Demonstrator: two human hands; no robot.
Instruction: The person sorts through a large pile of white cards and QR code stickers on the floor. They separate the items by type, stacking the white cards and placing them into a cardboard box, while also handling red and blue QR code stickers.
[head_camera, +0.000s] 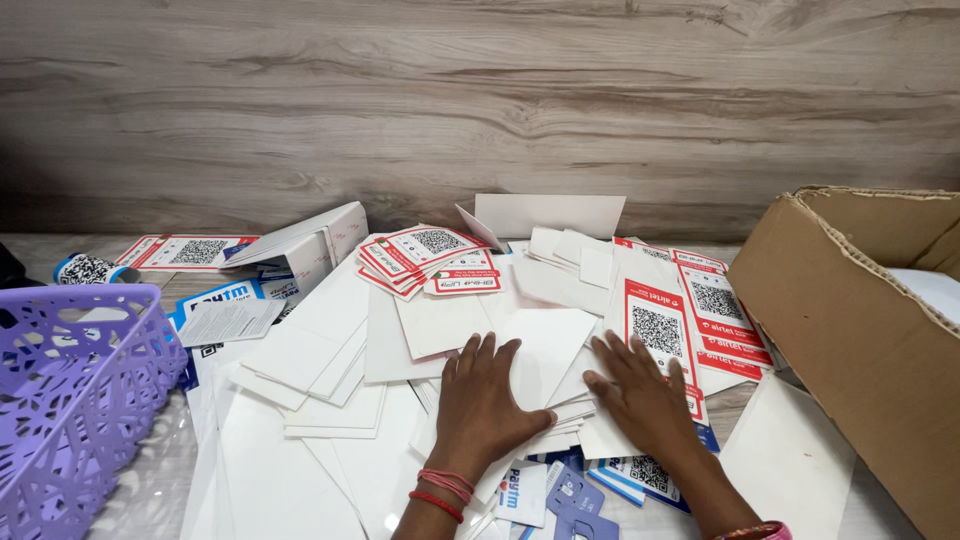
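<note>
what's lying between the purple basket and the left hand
In the head view, loose white cards lie overlapped between the purple basket and the left hand.

Loose white cards (330, 370) and red-bordered code cards (430, 262) cover the table, leaving bare surface only at the near left corner. A purple basket (75, 400) walls the left side, a cardboard box (850, 330) the right, and a wooden wall (480, 100) closes the back.

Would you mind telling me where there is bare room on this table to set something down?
Bare tabletop shows only in a narrow strip between the purple basket and the white sheets, and in a sliver by the cardboard box. The middle, under the left hand and right hand, is crowded with white cards and red-bordered code cards.
</note>
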